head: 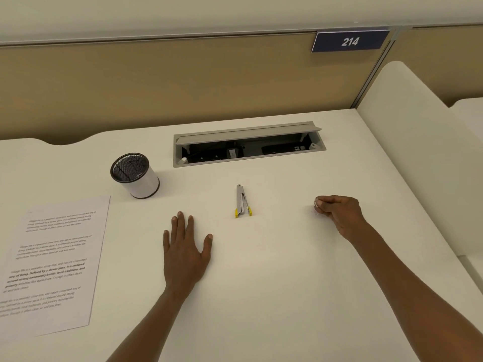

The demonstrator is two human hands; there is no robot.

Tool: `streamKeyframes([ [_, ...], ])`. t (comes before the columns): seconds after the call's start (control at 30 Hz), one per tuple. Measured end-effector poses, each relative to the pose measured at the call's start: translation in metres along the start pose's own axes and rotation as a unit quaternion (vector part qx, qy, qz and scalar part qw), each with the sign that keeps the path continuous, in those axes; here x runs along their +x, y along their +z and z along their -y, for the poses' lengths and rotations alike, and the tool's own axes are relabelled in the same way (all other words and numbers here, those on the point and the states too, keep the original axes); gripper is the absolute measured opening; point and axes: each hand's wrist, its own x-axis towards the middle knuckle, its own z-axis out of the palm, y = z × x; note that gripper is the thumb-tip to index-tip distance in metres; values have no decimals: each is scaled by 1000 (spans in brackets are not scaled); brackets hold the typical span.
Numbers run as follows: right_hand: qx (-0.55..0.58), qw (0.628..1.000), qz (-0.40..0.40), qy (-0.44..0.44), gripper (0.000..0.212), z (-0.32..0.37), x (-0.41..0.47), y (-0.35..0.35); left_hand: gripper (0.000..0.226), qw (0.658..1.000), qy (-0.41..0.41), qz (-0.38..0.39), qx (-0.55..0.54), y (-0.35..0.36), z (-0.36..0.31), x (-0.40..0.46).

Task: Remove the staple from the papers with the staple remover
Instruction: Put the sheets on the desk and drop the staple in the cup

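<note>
Looks nearly done: your right hand (337, 211) pinches a small metal bit, likely the staple (316, 203). Left hand (187, 250) lies flat, empty, on the counter (274, 283). Staple remover (242, 202) lies between the hands; papers (49, 265) sit far left.

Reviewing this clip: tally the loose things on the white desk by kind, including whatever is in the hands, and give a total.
Printed white paper sheets: 1 stack, number of sheets cannot be told
Black-rimmed white mesh pen cup: 1
Silver staple remover with yellow tips: 1
Small silvery piece, likely the staple, pinched in the right hand: 1
Left hand: holds nothing
Total: 4
</note>
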Motion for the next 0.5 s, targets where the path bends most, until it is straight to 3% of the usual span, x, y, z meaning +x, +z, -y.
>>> streamKeyframes([
  [0.13, 187, 979, 24, 73, 14, 1, -7, 10, 78, 1000, -3, 4, -1, 0, 0, 0],
  [0.27, 317, 938, 64, 126, 30, 0, -15, 29, 77, 1000, -4, 5, 2, 1, 0, 0],
  [0.5, 362, 908, 153, 146, 16, 15, -36, 98, 79, 1000, -3, 7, 3, 0, -2, 0],
])
